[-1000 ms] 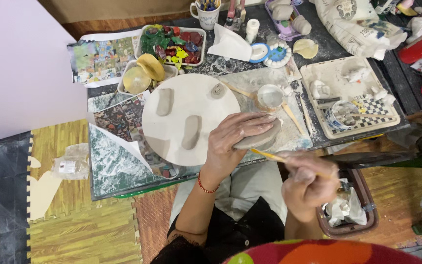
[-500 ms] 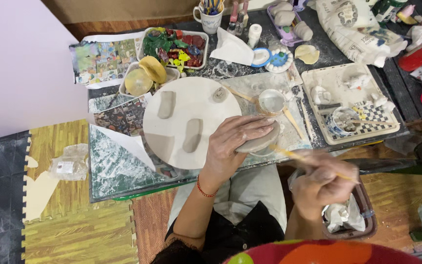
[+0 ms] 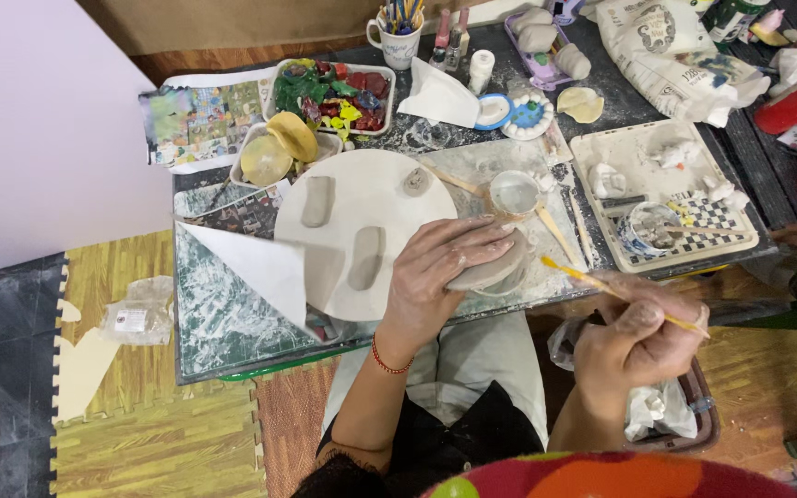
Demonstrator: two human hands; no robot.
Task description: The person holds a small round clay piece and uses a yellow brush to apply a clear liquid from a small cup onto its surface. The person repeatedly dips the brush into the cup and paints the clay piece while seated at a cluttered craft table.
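Observation:
My left hand (image 3: 440, 272) is cupped around a flat grey clay piece (image 3: 491, 269) at the right edge of a round white board (image 3: 362, 198). Two oblong clay slabs (image 3: 317, 200) lie on that board, with a small clay lump (image 3: 415, 180) near its far rim. My right hand (image 3: 638, 337) is off the table's front edge, pinching a thin yellow-handled paintbrush (image 3: 601, 288) whose tip points left toward the clay piece. A small cup of cloudy water (image 3: 515, 193) stands just beyond my left hand.
A low dark table (image 3: 232, 323) carries a cream tray (image 3: 592, 207) with clay bits and a checkered dish, a tray of coloured pieces (image 3: 334, 92), a mug of brushes (image 3: 397, 37), a white sack (image 3: 666, 55) and a folded paper sheet (image 3: 251, 263). Foam floor mats (image 3: 140, 424) lie left.
My right hand has drawn back toward me with the brush, away from the clay piece. My left hand has stayed on the clay piece.

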